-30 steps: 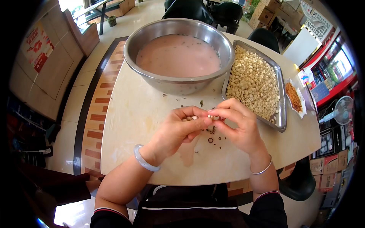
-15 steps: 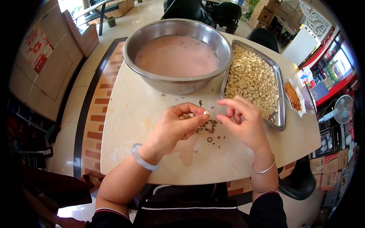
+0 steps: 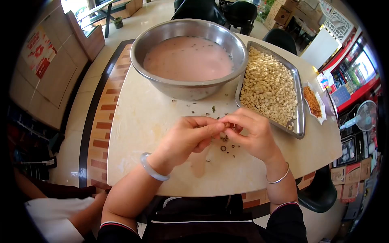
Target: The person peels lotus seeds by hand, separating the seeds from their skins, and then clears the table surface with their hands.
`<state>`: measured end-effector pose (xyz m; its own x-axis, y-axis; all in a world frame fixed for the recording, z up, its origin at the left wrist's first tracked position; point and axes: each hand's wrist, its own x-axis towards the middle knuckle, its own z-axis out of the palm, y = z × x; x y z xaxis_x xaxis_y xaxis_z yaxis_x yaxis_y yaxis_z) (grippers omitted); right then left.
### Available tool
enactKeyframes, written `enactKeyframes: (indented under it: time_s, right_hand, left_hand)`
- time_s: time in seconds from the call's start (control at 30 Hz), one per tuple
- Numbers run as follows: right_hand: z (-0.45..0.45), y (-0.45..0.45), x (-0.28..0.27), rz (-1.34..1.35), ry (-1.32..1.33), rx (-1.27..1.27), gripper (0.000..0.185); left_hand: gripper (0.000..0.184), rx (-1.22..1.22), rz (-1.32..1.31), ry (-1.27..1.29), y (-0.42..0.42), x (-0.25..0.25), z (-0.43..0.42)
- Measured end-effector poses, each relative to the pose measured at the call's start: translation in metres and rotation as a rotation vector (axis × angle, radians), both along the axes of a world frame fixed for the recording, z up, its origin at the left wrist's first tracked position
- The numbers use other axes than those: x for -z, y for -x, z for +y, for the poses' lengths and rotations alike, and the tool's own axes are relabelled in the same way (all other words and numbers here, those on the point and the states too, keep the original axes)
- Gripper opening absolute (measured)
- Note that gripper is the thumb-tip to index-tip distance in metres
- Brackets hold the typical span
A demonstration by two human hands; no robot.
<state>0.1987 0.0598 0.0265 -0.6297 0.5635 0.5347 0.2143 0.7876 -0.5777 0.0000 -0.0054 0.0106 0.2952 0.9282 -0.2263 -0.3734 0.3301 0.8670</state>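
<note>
A small, pale seed (image 3: 227,125) sits right of frame centre, its direction and long axis hidden (fingers cover most of it). Dark ring-shaped scraps (image 3: 223,148) lie below; round steel basin (image 3: 182,91), upper centre; rectangular steel tray (image 3: 300,103), upper right. Left hand (image 3: 189,133) and right hand (image 3: 255,131) angle inward, fingertips pinching the seed.

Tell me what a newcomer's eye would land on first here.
The big metal basin of cloudy pink liquid at the far side of the table stands out first. Right of it, a metal tray is heaped with pale kernels. Nearer, the left hand and right hand meet at the fingertips above small dark rings scattered on the tabletop.
</note>
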Motion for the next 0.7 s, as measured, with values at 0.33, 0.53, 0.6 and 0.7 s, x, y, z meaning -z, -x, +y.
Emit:
enactKeyframes:
  time_s: [0.33, 0.53, 0.6, 0.7]
  right_hand:
    - [0.004, -0.014, -0.015, -0.164, -0.126, 0.311, 0.025]
    - [-0.016, 0.012, 0.004, -0.167, 0.004, 0.075, 0.019]
    - [-0.015, 0.012, 0.004, -0.113, 0.057, 0.067, 0.017]
    - [-0.013, 0.012, 0.002, -0.004, 0.162, 0.088, 0.014]
  left_hand:
    - [0.062, -0.017, -0.238, 0.121, -0.003, 0.002, 0.005]
    - [0.054, -0.06, -0.141, 0.14, -0.008, 0.002, 0.001]
    - [0.048, -0.051, -0.163, 0.14, -0.01, -0.001, 0.001]
    - [0.04, 0.014, -0.237, 0.106, -0.005, -0.002, 0.002]
